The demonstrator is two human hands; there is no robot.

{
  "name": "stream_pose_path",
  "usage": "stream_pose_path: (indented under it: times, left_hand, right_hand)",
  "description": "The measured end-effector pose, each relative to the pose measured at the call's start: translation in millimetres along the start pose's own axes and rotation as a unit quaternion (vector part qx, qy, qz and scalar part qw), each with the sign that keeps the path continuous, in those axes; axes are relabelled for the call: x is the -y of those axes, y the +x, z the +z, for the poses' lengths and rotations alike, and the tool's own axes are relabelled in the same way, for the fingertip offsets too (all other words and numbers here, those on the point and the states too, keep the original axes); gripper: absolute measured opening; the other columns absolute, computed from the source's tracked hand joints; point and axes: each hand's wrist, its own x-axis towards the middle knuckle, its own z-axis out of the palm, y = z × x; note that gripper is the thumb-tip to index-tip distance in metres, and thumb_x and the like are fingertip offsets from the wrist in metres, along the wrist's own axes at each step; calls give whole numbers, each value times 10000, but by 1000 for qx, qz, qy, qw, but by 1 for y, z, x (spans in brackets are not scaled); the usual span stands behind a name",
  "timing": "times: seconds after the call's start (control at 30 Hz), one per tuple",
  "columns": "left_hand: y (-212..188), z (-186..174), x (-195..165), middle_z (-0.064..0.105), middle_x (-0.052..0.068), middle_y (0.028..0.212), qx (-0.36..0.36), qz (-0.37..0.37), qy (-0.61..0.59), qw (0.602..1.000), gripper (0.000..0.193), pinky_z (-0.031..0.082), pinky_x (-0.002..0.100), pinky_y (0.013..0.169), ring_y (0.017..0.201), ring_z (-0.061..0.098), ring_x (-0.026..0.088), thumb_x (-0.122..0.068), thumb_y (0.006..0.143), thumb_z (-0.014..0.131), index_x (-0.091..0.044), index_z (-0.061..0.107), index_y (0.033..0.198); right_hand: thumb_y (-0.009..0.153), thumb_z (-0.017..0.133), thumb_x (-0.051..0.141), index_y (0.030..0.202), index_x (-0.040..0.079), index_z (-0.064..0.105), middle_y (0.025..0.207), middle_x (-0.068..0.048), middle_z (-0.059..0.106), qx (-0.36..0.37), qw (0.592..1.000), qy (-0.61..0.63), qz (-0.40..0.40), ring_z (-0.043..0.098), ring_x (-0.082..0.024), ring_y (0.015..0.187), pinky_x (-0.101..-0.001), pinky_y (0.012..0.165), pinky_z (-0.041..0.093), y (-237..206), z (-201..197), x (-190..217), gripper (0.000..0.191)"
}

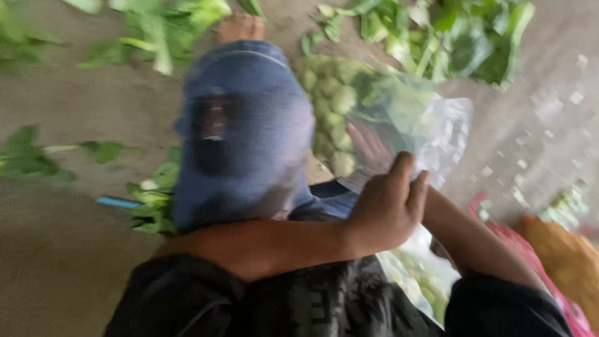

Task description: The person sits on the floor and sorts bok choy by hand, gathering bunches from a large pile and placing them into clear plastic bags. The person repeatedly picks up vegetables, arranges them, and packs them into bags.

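A clear plastic bag packed with small, round, pale green vegetables lies on the grey concrete floor, near the middle of the view. Its long axis runs from the upper middle down toward the lower right, the open mouth facing lower right.

The left hand, forearm crossing from the left, rests on the bag's near edge with fingers curled, narrowly open, gripping the plastic. The right hand is inside the bag, seen through the film, fingers spread wide against the vegetables.

A blue denim knee hides the bag's left side. Loose leafy green stalks lie along the floor's far edge. Motion blur smears everything; a pink and orange object at lower right cannot be identified.
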Motion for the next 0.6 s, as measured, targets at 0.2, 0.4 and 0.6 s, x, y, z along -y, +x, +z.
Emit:
stream_pose_path:
  times: [0.2,0.4,0.6]
  left_hand:
    - [17,-23,-17,580,182,590,-47,59,99,992,261,453,508,459,494,629,406,-228,1065,477,20,446,1141]
    - [11,-52,-42,660,296,953,14,41,229,972,402,531,529,742,842,682,444,-293,1018,548,13,455,1263]
    - [48,-265,-68,722,153,1011,-86,257,276,922,249,581,409,798,919,723,281,-175,968,630,-52,562,1173]
  right_hand:
    - [1019,455,120,1554,61,394,1571,-186,476,-14,990,138,18,478,-315,1442,-417,1166,370,3,-10,-9,541]
    - [911,593,129,1472,45,475,1447,-192,551,34,998,51,-23,544,-325,1327,-433,1092,429,-9,-41,-30,579]
    - [883,643,110,1420,57,529,1389,-175,593,17,999,41,32,573,-304,1306,-425,1109,447,9,-51,-30,551]
